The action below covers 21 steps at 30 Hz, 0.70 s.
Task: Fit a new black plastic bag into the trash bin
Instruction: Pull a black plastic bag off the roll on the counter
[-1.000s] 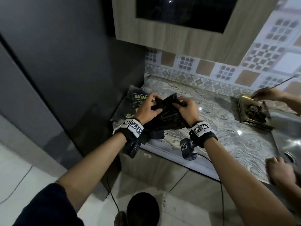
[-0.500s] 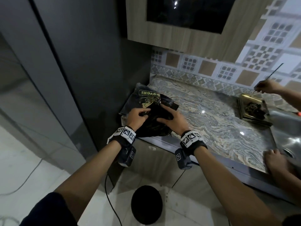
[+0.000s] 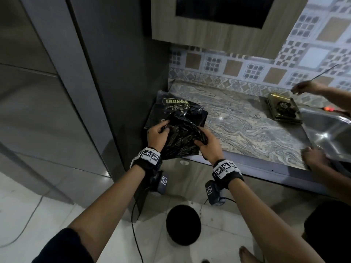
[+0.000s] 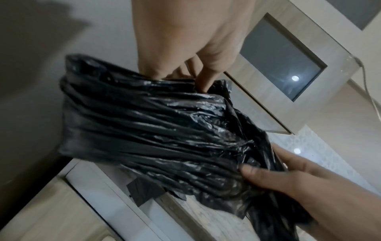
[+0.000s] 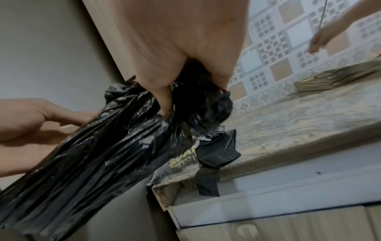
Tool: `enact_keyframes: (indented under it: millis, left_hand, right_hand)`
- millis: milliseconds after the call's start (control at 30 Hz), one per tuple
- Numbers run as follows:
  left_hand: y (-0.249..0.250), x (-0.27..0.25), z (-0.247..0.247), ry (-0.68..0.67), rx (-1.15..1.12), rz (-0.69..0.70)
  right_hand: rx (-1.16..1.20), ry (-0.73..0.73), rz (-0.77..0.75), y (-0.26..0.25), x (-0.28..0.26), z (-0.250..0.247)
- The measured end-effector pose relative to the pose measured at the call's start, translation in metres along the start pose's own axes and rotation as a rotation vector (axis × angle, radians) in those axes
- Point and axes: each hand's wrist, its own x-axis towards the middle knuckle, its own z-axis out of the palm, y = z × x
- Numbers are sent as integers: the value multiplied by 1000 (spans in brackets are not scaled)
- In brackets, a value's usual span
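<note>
Bag [image 3: 180,137] in both hands' grip

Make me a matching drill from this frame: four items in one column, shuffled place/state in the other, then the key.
Things
1. black plastic bag
2. trash bin
3. printed bag pack
4. brass tray

Places/states
A. on the floor below the counter edge, no bag fitted yet
B. crumpled, held between the left hand and the right hand
C. on the counter near the steel sink
D. flat on the counter's left end, by the dark panel

Pairs: 1-B, 2-A, 3-D, 4-C
</note>
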Motion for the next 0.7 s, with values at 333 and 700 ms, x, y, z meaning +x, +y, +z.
enact_keyframes:
  millis: [333,700]
  left_hand:
    - [3,4,-8,-30,7,29]
    - [43,-4,3,-277,-348,-88]
  right_hand:
    - [13,-410,374,-21,-10,-39]
    - [397,30,61,-52,2,-16]
